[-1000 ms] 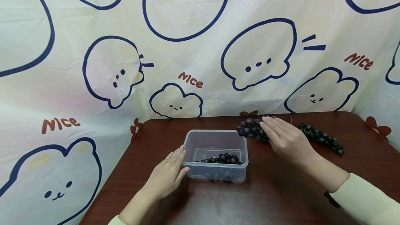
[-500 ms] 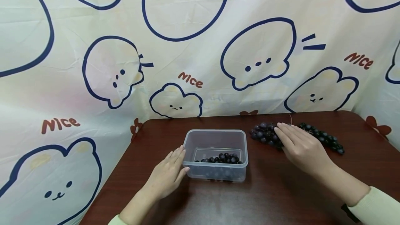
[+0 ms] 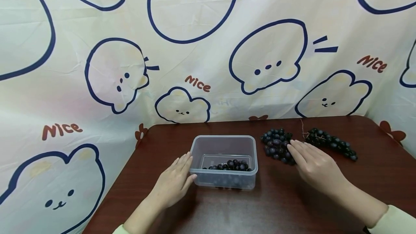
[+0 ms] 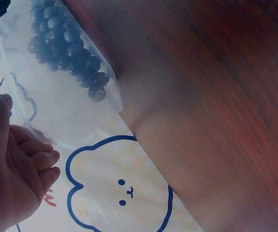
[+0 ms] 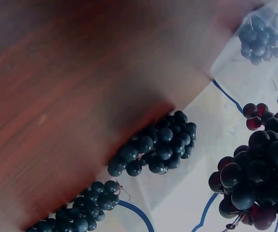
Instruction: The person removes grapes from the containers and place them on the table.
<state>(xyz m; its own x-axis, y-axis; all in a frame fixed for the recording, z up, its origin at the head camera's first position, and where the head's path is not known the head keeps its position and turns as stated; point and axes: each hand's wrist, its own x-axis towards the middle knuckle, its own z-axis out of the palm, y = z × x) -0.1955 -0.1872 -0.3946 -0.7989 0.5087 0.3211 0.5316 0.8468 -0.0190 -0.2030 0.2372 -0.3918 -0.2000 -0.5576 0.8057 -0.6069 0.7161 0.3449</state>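
A clear plastic box (image 3: 224, 181) holds a bunch of dark grapes (image 3: 236, 164), also seen through the wall in the left wrist view. My left hand (image 3: 173, 180) rests against the box's left side, fingers fairly straight along it and thumb near the front corner. To the right of the box, my right hand (image 3: 320, 169) grips a bunch of dark grapes (image 3: 278, 151); its fingertips are partly hidden. In the right wrist view this held bunch (image 5: 255, 169) hangs large at the right. Behind it, a second bunch (image 5: 163, 145) lies on the table.
Another long bunch of grapes (image 3: 334, 143) lies at the back right, with a thin stem by its left end. The brown table (image 3: 224, 212) ends at a cloth backdrop (image 3: 201, 57) printed with cartoon bears.
My right hand has carried its bunch of grapes away from the box, to the right and nearer to me. The bunch behind it now shows. My left hand stays at the box.
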